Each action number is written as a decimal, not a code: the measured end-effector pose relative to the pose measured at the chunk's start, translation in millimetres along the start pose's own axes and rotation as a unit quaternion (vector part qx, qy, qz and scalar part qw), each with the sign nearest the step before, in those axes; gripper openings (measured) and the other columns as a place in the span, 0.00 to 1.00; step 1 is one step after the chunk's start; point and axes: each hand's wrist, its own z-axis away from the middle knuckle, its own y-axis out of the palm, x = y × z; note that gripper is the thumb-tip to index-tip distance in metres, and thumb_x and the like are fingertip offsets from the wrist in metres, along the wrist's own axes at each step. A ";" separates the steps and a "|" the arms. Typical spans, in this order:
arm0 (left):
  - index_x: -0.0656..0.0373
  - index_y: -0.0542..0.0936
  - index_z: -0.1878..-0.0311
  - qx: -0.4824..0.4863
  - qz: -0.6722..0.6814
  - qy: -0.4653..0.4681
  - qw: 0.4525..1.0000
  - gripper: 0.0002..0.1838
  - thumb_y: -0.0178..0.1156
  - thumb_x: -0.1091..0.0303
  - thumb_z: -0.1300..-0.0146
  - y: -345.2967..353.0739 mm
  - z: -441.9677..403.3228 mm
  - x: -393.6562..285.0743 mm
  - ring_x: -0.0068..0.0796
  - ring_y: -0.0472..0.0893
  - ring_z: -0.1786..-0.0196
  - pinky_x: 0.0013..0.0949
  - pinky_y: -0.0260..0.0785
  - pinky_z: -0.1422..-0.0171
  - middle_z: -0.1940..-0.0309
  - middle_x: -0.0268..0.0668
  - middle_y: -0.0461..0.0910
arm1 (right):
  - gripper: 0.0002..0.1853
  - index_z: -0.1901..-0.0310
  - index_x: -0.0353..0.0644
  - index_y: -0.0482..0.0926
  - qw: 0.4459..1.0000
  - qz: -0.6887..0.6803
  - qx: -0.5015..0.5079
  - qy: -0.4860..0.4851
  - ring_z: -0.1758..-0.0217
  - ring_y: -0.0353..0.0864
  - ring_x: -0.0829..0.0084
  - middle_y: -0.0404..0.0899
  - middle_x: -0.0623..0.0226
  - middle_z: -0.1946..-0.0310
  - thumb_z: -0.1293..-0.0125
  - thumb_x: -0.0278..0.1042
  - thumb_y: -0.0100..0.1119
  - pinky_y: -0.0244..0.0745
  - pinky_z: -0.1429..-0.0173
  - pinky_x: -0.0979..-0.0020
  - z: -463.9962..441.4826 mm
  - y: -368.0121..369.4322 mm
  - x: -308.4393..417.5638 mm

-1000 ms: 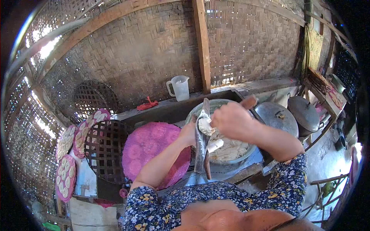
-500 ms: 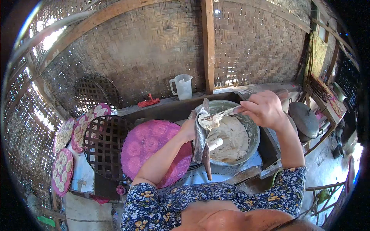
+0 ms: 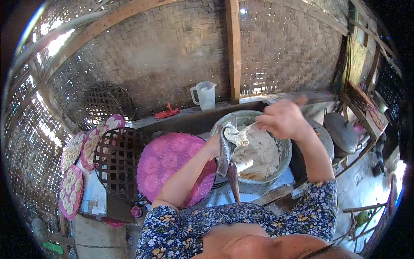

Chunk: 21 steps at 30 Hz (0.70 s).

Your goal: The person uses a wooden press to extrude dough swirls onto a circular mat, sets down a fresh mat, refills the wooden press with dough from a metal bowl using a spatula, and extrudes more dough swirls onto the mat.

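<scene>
A person in a dark blue floral top works at a low bench, both hands over a wide, round metal basin (image 3: 288, 159) of pale, sticky dough (image 3: 264, 153). The left hand (image 3: 211, 146) is wrapped around a long, grey-brown wooden tool (image 3: 225, 157), though its fingertips are hidden; a short white tube (image 3: 243, 165) juts from the tool's side, pointing over the dough. The right hand (image 3: 280, 121), blurred, has its fingers closed on a thin, flat scraper with a brown handle (image 3: 301, 100), its blade end at the tool's top, where a soft white lump of dough (image 3: 235, 135) clings. The tool is probably held above the basin's left side so that anything dropping lands back in the dough. It hides part of that rim, and the left forearm crosses a large, bright pink round mat (image 3: 155, 166) with circular shapes showing through. Farther left are a black open-lattice tray (image 3: 118, 164) and small pink discs (image 3: 71, 192) bearing pale rings. Behind the bench stand a translucent plastic jug (image 3: 206, 96) and a crumpled red bag (image 3: 167, 112); to the right, a lidded grey metal pot (image 3: 340, 129) sits beyond the right forearm.
</scene>
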 end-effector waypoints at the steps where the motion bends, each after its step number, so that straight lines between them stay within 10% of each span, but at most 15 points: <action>1: 0.57 0.76 0.51 -0.001 0.041 0.024 0.999 0.20 0.53 0.56 0.41 -5.2 -3.8 8.5 0.40 0.79 0.61 0.37 0.72 0.61 0.61 0.46 0.79 | 0.08 0.71 0.50 0.78 0.997 -0.004 -0.045 0.064 0.70 0.76 0.69 0.73 0.72 0.78 0.53 0.40 0.62 0.71 0.67 0.67 10.1 -0.4 -7.4; 7: 0.60 0.71 0.48 -0.010 0.133 0.135 0.982 0.16 0.49 0.66 0.37 -12.3 -24.1 29.4 0.30 0.78 0.66 0.32 0.76 0.71 0.60 0.40 0.77 | 0.13 0.64 0.46 0.81 0.833 -0.224 -0.153 0.481 0.75 0.79 0.69 0.79 0.65 0.75 0.47 0.44 0.64 0.73 0.71 0.69 50.7 67.9 45.9; 9: 0.59 0.69 0.45 -0.040 0.223 0.055 0.972 0.19 0.52 0.68 0.40 1.3 -23.5 12.5 0.31 0.77 0.59 0.33 0.76 0.64 0.56 0.38 0.76 | 0.10 0.66 0.45 0.80 0.842 -0.170 -0.212 0.466 0.76 0.78 0.66 0.78 0.64 0.77 0.46 0.41 0.62 0.72 0.71 0.69 52.6 93.8 75.5; 12: 0.58 0.69 0.43 -0.094 -0.055 0.145 0.983 0.26 0.54 0.56 0.43 8.8 -4.7 -9.2 0.35 0.74 0.49 0.35 0.69 0.48 0.51 0.38 0.75 | 0.08 0.66 0.44 0.80 0.867 -0.128 -0.218 0.430 0.74 0.79 0.66 0.77 0.64 0.78 0.47 0.37 0.62 0.72 0.70 0.69 54.4 104.6 94.0; 17: 0.58 0.69 0.44 -0.081 -0.096 -0.033 0.992 0.26 0.55 0.56 0.44 -2.1 -15.2 17.4 0.36 0.74 0.48 0.35 0.67 0.47 0.51 0.40 0.75 | 0.07 0.67 0.43 0.79 0.913 -0.056 -0.194 0.355 0.76 0.79 0.66 0.77 0.65 0.78 0.48 0.33 0.63 0.73 0.70 0.68 59.7 92.0 99.7; 19: 0.58 0.70 0.44 -0.054 0.095 -0.044 0.993 0.26 0.55 0.56 0.44 -3.6 -16.9 25.7 0.37 0.74 0.48 0.36 0.66 0.46 0.51 0.41 0.75 | 0.08 0.66 0.41 0.79 0.892 -0.159 -0.197 0.375 0.75 0.79 0.66 0.78 0.63 0.77 0.48 0.32 0.63 0.73 0.69 0.69 63.8 86.1 104.9; 21: 0.58 0.70 0.44 0.006 0.473 -0.033 0.880 0.25 0.54 0.56 0.43 -4.6 -21.9 37.3 0.38 0.74 0.48 0.36 0.66 0.46 0.50 0.42 0.74 | 0.09 0.65 0.40 0.79 0.852 -0.278 -0.163 0.413 0.74 0.80 0.66 0.79 0.62 0.77 0.48 0.31 0.62 0.74 0.69 0.69 66.6 83.8 104.4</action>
